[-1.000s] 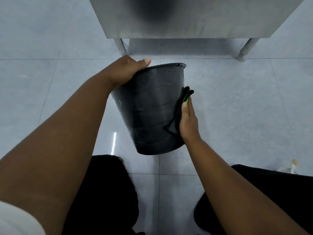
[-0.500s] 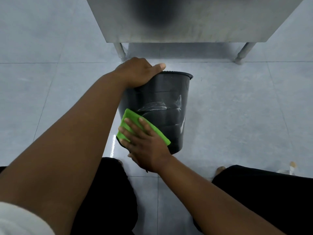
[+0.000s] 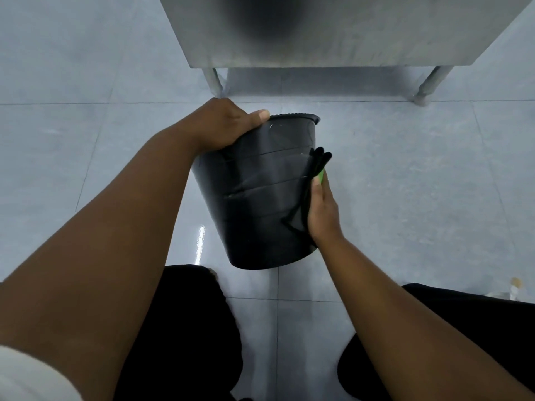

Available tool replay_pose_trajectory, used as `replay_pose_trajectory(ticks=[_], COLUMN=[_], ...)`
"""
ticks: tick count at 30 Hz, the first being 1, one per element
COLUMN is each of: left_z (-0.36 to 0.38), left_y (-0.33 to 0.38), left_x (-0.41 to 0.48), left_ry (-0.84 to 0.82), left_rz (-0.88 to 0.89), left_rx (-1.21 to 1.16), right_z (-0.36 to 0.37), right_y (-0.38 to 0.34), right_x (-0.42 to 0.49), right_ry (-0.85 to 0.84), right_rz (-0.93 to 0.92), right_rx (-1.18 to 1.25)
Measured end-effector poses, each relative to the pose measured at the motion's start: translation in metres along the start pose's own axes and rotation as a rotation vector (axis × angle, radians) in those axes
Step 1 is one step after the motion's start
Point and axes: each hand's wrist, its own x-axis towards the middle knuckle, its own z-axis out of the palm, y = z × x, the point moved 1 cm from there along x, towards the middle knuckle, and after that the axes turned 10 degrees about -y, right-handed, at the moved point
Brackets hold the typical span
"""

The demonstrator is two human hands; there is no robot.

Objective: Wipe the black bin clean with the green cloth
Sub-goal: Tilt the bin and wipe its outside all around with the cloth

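The tapered black plastic bin point(image 3: 260, 195) tilts, rim toward twelve o'clock, gripped there by the left hand point(image 3: 225, 125). At three o'clock, the right hand point(image 3: 322, 212) presses the mostly hidden green cloth point(image 3: 321, 176) flat against its wall.

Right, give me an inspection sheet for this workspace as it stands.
Surface: pale grey tiled floor, glossy, with a light reflection beside the bin.
Job's things: black bin tilted, mouth facing away from the camera; green cloth against its right side, only a sliver showing.
Clutter: small pale object on the floor at the right edge, too small to identify.
Hands: left hand grips the bin's rim; right hand presses the cloth flat on the bin's wall.
Cables: nothing seen.
Surroundings: metal table on tubular legs beyond the bin; the person's dark trousers below.
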Motion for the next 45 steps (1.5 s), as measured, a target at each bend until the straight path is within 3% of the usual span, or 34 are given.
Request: replay_pose_trajectory(ticks=[2,4,6,8,11,13,16,19,22,26,29,32,34,39,43,45], left_z=[0.002,0.004,0.01,0.016,0.017,0.014,0.016,0.019,0.019,0.016,0.014,0.013,0.011,0.014,0.026,0.024], left_y=[-0.003,-0.004,-0.004,-0.003,-0.004,-0.007,-0.004,0.005,0.007,0.004,0.007,0.016,0.019,0.028,0.035,0.03], left_x=[-0.001,-0.002,0.0,0.003,0.007,0.007,0.007,0.006,0.003,-0.003,-0.006,-0.004,-0.003,0.001,0.005,0.004], left_ry=[0.021,0.064,0.095,0.124,0.129,0.113,0.083,0.06,0.04,0.024,-0.015,-0.036,-0.039,-0.028,0.049,0.103], left_rz=[0.003,0.008,0.008,-0.005,-0.076,-0.123,-0.115,-0.075,-0.071,-0.067,-0.059,-0.056,-0.075,-0.154,-0.137,-0.146], left_rx=[-0.011,-0.006,0.049,0.116,0.136,0.113,0.103,0.074,0.026,-0.106,-0.131,-0.08,-0.059,-0.013,0.025,-0.002], right_z=[0.003,0.014,0.034,0.058,0.086,0.096,0.093,0.069,0.032,-0.002,0.005,0.043,0.074,0.116,0.104,0.089], right_y=[-0.006,-0.026,-0.039,-0.047,-0.04,-0.03,-0.033,-0.043,-0.039,-0.03,-0.046,-0.071,-0.072,-0.034,-0.019,-0.012], right_x=[0.004,0.001,-0.007,-0.019,-0.037,-0.052,-0.057,-0.037,-0.012,0.015,0.019,-0.004,-0.023,-0.057,-0.072,-0.072], right_ry=[0.035,0.126,0.119,0.032,-0.24,-0.45,-0.541,-0.291,-0.043,-0.09,-0.014,0.125,0.1,-0.207,-0.403,-0.445], right_rz=[0.09,-0.062,-0.302,-0.521,-0.914,-1.051,-1.052,-0.956,-0.625,-0.138,-0.004,-0.237,-0.408,-0.874,-0.937,-0.983], right_rx=[0.03,-0.192,-0.603,-0.941,-1.121,-1.32,-1.472,-1.153,-0.905,-0.271,-0.252,-0.715,-1.014,-1.476,-1.76,-1.758])
